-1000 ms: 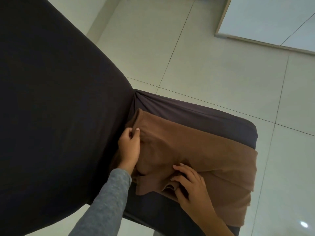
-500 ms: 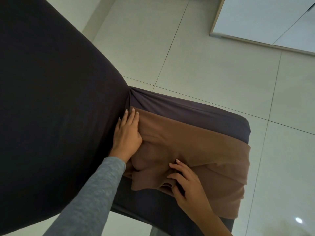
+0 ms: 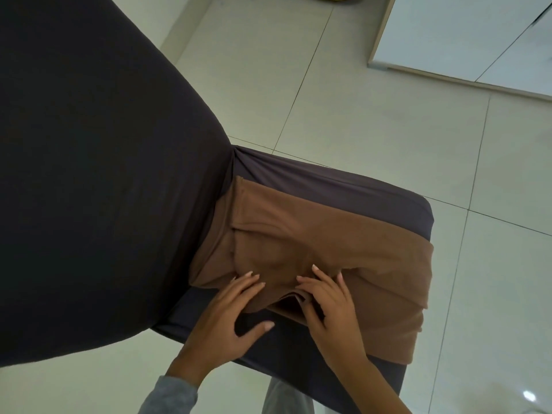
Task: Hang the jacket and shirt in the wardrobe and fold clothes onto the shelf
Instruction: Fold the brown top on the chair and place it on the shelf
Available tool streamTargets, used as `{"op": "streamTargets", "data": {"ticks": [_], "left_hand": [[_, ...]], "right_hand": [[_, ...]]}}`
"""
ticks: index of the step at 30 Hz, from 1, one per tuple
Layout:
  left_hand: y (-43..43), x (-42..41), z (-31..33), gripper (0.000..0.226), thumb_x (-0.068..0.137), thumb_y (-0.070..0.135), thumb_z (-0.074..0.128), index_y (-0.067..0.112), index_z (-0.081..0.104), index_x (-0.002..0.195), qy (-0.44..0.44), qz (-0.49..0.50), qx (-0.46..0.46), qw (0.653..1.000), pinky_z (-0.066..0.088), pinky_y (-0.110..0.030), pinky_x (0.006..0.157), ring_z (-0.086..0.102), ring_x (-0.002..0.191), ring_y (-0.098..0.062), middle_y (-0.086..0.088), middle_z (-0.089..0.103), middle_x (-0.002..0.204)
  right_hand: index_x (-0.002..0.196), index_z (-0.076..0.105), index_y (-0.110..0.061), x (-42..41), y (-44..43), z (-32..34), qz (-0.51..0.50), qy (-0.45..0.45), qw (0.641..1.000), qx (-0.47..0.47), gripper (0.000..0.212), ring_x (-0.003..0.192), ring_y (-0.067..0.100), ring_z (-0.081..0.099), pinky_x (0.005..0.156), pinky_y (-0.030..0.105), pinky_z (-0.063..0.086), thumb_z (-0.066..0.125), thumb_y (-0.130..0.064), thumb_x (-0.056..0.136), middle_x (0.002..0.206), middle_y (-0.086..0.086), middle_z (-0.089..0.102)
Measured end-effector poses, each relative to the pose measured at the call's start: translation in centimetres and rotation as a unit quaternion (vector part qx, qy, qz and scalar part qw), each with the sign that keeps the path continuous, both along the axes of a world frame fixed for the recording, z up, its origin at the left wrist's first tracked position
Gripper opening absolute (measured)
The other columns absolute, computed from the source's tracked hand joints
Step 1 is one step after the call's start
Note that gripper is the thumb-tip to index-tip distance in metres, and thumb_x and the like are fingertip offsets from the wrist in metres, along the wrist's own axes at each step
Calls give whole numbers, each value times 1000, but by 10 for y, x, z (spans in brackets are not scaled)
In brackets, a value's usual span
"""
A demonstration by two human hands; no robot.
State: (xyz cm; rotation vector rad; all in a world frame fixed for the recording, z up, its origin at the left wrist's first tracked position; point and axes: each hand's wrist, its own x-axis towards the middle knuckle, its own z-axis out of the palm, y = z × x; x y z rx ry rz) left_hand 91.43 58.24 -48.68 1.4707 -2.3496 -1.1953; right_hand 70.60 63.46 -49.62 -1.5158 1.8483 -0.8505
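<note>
Clearly we are in the folding part of the job. Beside the dark chair back [image 3: 104, 174], our left hand [image 3: 227, 321] lies with straight fingers on the near edge of the brown garment [image 3: 328, 234], thumb spread over the seat [image 3: 343, 189]; it holds nothing. The garment sits on the seat, already folded into a rough rectangle of several layers that reaches the seat's right edge. Our right hand [image 3: 331, 309] lies just beside the left, fingers spread over the near fold, pressing rather than gripping; its thumb we cannot see. Far right stands a white cabinet [image 3: 463, 34] on the tiled floor [image 3: 358, 115]. We judge the fold needs finishing, and the garment has not yet gone to a shelf; no jacket or shirt is in view. Compared with a second ago, our left hand has come from the far corner by the chair back down to the near edge, while the right hand has kept its place.
</note>
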Motion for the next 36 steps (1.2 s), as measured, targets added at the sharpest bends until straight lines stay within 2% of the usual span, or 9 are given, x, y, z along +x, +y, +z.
{"op": "streamTargets", "data": {"ticks": [2,6,12,15,17,21,25,30,36], "left_hand": [[6,9,-10,70,80,61,57,35,33,141,-46,3,4,999,24,-21,111,16,138,8,24,22,148],[5,5,-15,43,86,10,65,28,54,123,0,110,-36,993,39,-25,105,41,123,3,15,47,131],[-12,-1,2,29,85,10,66,34,62,100,69,195,-22,978,44,-10,87,57,100,5,13,66,102],[-22,-2,12,34,84,0,65,32,65,93,111,226,-6,968,45,-7,80,61,95,4,19,68,95],[-36,-8,14,31,85,-2,62,28,67,90,140,262,23,955,47,-8,77,63,90,4,21,69,90],[-77,-31,14,11,88,6,63,12,66,97,173,317,22,932,47,-8,71,62,76,8,13,66,81],[-117,-51,5,8,91,23,60,26,61,98,120,282,-12,952,49,-19,70,59,74,-3,9,61,80],[-128,-71,8,31,97,24,50,10,53,124,16,262,-166,950,41,-16,87,51,100,-9,-2,52,112],[-111,-75,-29,48,101,34,21,15,36,143,-97,-119,-206,966,14,-34,117,25,140,-14,-6,39,148]], "right_hand": [[104,66,-28,1,0,5,-22,17,1000,-4,27,125,-1,43,116,25,14,45,-30,89,112,-16,66],[107,68,-26,2,4,9,-29,6,999,22,34,120,-11,40,114,30,24,41,-37,90,113,-12,67],[105,70,-16,-2,6,12,-48,-41,998,26,18,113,-38,14,111,23,13,61,-14,90,115,-18,52],[100,70,-19,-6,-2,14,-76,-31,996,31,13,120,-6,46,113,35,27,62,-18,90,105,-18,61],[91,68,-22,-10,-13,15,-98,-20,995,17,7,94,14,62,99,39,46,61,-23,90,84,-20,62],[87,61,-26,-20,-43,23,-136,-38,990,5,3,65,8,59,60,16,44,62,-24,89,70,-18,59],[90,61,-24,-30,-73,22,-200,-75,977,2,3,70,3,60,62,17,49,62,-25,88,74,-16,61],[111,57,-18,-33,-88,8,-247,46,967,31,25,104,13,50,91,30,38,61,-30,89,110,-1,56],[131,51,-17,-11,-76,-15,-88,143,985,30,40,135,13,32,112,36,29,37,-28,95,139,1,49]]}}
